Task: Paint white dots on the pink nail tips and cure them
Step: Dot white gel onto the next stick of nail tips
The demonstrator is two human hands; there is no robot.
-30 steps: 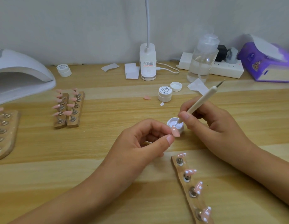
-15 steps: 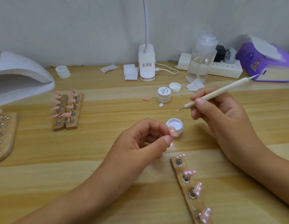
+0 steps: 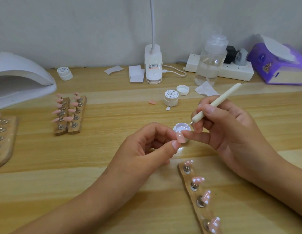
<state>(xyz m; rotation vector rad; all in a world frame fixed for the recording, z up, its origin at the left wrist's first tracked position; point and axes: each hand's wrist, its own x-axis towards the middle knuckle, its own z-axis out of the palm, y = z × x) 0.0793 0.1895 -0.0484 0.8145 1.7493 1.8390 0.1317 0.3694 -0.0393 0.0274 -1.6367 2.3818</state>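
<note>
My left hand (image 3: pixel 147 149) pinches a plain pink nail tip (image 3: pixel 180 137) between thumb and fingers, just in front of the small open pot of white paint (image 3: pixel 181 127). My right hand (image 3: pixel 229 130) grips a cream dotting tool (image 3: pixel 216 103) like a pen, its metal point dipped into the pot. A finger of the right hand touches the held tip. Below lies a wooden holder strip (image 3: pixel 196 196) with several pink tips that carry white dots. The white curing lamp (image 3: pixel 17 81) stands at the far left.
Two wooden strips with plain pink tips (image 3: pixel 69 114) stand left of centre, another strip (image 3: pixel 3 141) at the left edge. A closed paint pot (image 3: pixel 171 97), a lid (image 3: pixel 182 90), a loose pink tip (image 3: pixel 152 102), a clear bottle (image 3: pixel 209 65), a desk lamp base (image 3: pixel 153 65), a power strip and a purple tissue pack (image 3: pixel 280 65) lie behind.
My right hand swung the dotting tool back down from a raised, level pose, and its point is in the paint pot again. The left hand kept hold of the pink tip.
</note>
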